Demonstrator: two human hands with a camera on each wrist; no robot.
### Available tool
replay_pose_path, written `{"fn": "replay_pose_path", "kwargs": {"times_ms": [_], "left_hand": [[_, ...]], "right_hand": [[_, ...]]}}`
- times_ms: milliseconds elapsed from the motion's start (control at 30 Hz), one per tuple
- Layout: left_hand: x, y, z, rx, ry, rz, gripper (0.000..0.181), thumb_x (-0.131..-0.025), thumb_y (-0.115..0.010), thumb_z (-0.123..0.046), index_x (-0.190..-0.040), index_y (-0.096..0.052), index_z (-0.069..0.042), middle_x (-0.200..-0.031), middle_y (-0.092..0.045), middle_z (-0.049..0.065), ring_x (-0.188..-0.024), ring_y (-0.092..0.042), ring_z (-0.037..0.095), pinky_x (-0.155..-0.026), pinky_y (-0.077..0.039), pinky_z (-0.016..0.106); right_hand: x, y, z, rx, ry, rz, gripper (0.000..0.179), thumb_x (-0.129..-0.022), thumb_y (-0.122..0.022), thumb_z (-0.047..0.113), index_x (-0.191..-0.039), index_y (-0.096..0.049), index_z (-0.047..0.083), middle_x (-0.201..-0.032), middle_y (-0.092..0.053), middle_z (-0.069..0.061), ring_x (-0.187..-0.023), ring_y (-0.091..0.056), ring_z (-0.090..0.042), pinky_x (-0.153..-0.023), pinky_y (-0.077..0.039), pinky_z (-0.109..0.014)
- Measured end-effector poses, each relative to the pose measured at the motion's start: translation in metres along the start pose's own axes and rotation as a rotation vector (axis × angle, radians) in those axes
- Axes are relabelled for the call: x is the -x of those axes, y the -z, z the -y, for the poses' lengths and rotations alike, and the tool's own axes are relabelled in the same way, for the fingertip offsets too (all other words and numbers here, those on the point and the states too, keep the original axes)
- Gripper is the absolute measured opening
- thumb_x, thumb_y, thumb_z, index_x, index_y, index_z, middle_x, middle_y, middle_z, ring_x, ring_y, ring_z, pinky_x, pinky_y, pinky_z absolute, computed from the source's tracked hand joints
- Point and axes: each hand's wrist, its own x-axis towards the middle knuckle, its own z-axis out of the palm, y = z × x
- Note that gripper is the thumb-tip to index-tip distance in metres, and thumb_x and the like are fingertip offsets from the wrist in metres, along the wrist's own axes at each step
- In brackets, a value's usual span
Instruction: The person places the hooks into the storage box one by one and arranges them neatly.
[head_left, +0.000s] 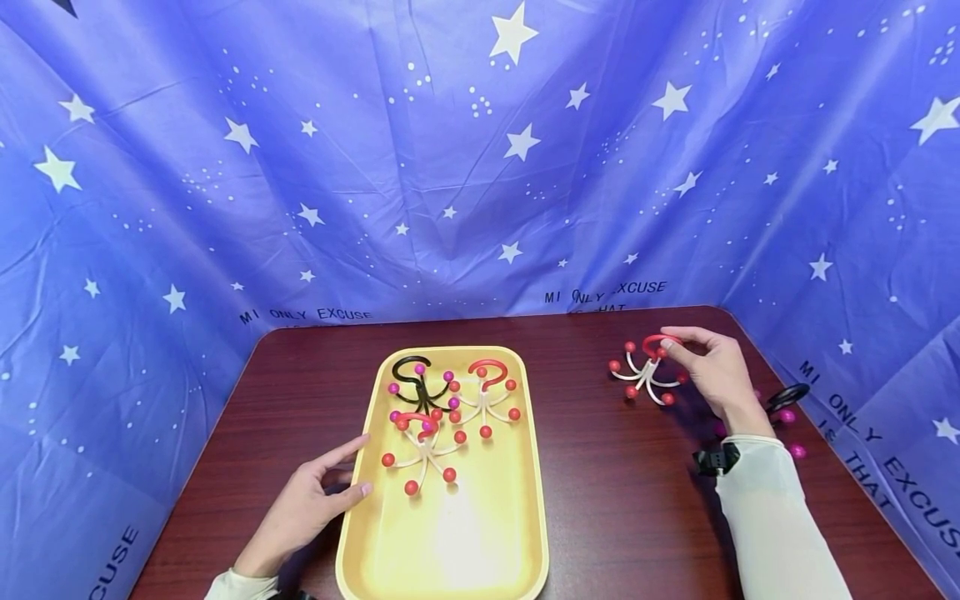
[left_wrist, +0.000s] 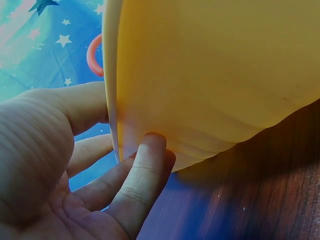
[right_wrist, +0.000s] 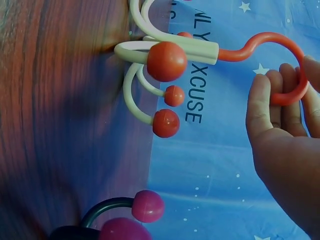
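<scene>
My right hand (head_left: pixel 712 371) pinches the red hook of a white multi-arm hanger (head_left: pixel 647 379) with red ball tips. In the right wrist view the thumb and fingers are round the red hook (right_wrist: pixel 277 37), and the white arms spread away from the hand close over the table. My left hand (head_left: pixel 303 500) holds the left rim of a yellow tray (head_left: pixel 542 517); in the left wrist view, fingers (left_wrist: pixel 142 175) press its outer wall. Inside the tray lie a black hanger (head_left: pixel 422 392) with purple balls and two white ones, a farther hanger (head_left: pixel 483 400) and a nearer hanger (head_left: pixel 426 452).
A second black hanger (head_left: pixel 787 398) with purple balls stands at the table's right edge, partly hidden by my right wrist. Dark red wood table (head_left: pixel 615 500) lies between the tray and my right arm. A blue star-printed curtain (head_left: pixel 450 167) surrounds the table.
</scene>
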Motion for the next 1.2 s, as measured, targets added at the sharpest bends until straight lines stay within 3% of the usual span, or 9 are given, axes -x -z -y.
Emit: {"fn": "replay_pose_path", "kwargs": {"times_ms": [333, 700, 1033, 1200], "left_hand": [[-0.001, 0.000, 0.000, -0.010, -0.013, -0.002, 0.069, -0.093, -0.081, -0.009, -0.155, -0.052, -0.007, -0.135, -0.065, 0.028, -0.109, -0.074, 0.024, -0.080, -0.064, 0.029], [-0.002, 0.001, 0.001, -0.007, -0.010, -0.009, 0.068, -0.092, -0.081, -0.009, -0.154, -0.053, -0.006, -0.136, -0.063, 0.027, -0.109, -0.074, 0.026, -0.079, -0.064, 0.030], [-0.002, 0.001, 0.001, -0.033, -0.033, -0.029, 0.065, -0.092, -0.082, -0.010, -0.152, -0.055, -0.006, -0.134, -0.065, 0.026, -0.109, -0.073, 0.030, -0.079, -0.063, 0.029], [-0.003, 0.000, 0.002, -0.042, -0.011, -0.047, 0.065, -0.091, -0.083, -0.012, -0.150, -0.057, -0.008, -0.135, -0.065, 0.024, -0.109, -0.073, 0.028, -0.080, -0.063, 0.029]], "right_hand": [[-0.001, 0.000, 0.002, -0.054, 0.015, 0.020, 0.039, -0.099, -0.074, 0.012, -0.132, -0.067, -0.009, -0.092, -0.073, 0.029, -0.083, -0.072, 0.008, -0.076, -0.055, -0.009], [0.000, -0.001, 0.009, -0.073, 0.019, -0.001, 0.039, -0.099, -0.075, 0.011, -0.131, -0.068, -0.009, -0.091, -0.074, 0.027, -0.081, -0.073, 0.006, -0.075, -0.056, -0.008], [0.004, -0.002, 0.030, -0.057, 0.057, -0.029, 0.036, -0.097, -0.079, 0.014, -0.127, -0.073, -0.004, -0.089, -0.075, 0.027, -0.082, -0.072, 0.007, -0.071, -0.054, -0.010], [0.007, -0.002, 0.040, -0.039, 0.061, -0.035, 0.036, -0.097, -0.078, 0.015, -0.127, -0.073, -0.004, -0.089, -0.074, 0.029, -0.083, -0.070, 0.007, -0.070, -0.053, -0.010]]}}
